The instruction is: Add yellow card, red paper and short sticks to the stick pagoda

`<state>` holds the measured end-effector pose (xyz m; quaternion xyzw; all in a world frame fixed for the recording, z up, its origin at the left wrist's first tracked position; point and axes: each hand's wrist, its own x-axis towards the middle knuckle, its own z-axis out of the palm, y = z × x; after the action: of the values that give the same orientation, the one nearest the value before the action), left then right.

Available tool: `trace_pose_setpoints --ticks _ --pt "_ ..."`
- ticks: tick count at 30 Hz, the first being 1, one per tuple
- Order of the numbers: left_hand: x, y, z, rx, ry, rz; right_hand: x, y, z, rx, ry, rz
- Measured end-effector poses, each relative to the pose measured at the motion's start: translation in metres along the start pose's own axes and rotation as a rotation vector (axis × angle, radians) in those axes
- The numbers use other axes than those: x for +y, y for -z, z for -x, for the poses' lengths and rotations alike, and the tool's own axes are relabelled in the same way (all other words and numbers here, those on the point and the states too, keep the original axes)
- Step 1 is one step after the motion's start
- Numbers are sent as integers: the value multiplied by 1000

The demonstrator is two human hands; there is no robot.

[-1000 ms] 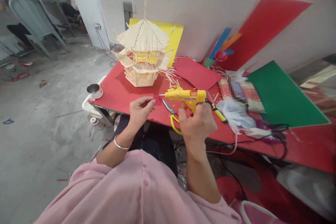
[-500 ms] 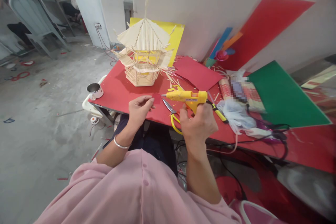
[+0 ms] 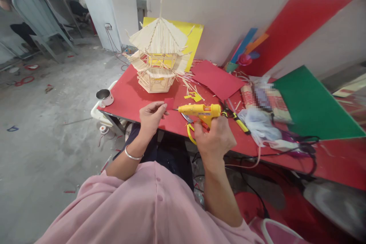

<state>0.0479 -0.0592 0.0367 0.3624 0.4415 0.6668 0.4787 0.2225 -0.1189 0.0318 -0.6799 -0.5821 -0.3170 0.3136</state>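
My left hand point(image 3: 153, 116) pinches a small red paper piece point(image 3: 169, 103) above the front edge of the red table point(image 3: 126, 95). In my right hand point(image 3: 214, 137) is a yellow glue gun point(image 3: 200, 110), its nozzle pointing left at the paper's lower right edge. Whether the tip touches the paper is hard to tell. Yellow-handled scissors point(image 3: 190, 131) lie under the gun, partly hidden by it. Behind my hands stands a pagoda model of pale sticks point(image 3: 161, 42). Small yellow scraps point(image 3: 196, 97) and loose sticks lie to its right.
A metal cup point(image 3: 105, 97) sits at the table's left corner. To the right are a red sheet point(image 3: 219, 79), a yellow-black cutter point(image 3: 241, 124), pliers, a plastic bag point(image 3: 261, 126), cables and a green board point(image 3: 317, 106). A chair point(image 3: 40, 19) stands at the far left.
The glue gun has moved slightly left and down, its nozzle now lower against the red paper. The paper is tilted a little more upward. The camera view has shifted slightly.
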Motion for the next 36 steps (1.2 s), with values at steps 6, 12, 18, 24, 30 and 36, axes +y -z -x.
trace_pose_setpoints --ticks 6,12,18,24,30,36 --pt "2 -2 0 4 33 28 -3 0 0 -53 -41 -45" --pt "0 -3 0 -27 184 123 -13 3 -1 51 47 -12" --pt "1 -2 0 -30 257 195 -19 4 -2 103 96 2" --pt "1 -1 0 -61 264 174 -11 0 1 33 51 -34" --pt "0 2 -2 -72 264 162 -4 -3 3 57 47 -15" --pt "2 1 -1 -90 277 142 -5 1 -1 51 9 -13"
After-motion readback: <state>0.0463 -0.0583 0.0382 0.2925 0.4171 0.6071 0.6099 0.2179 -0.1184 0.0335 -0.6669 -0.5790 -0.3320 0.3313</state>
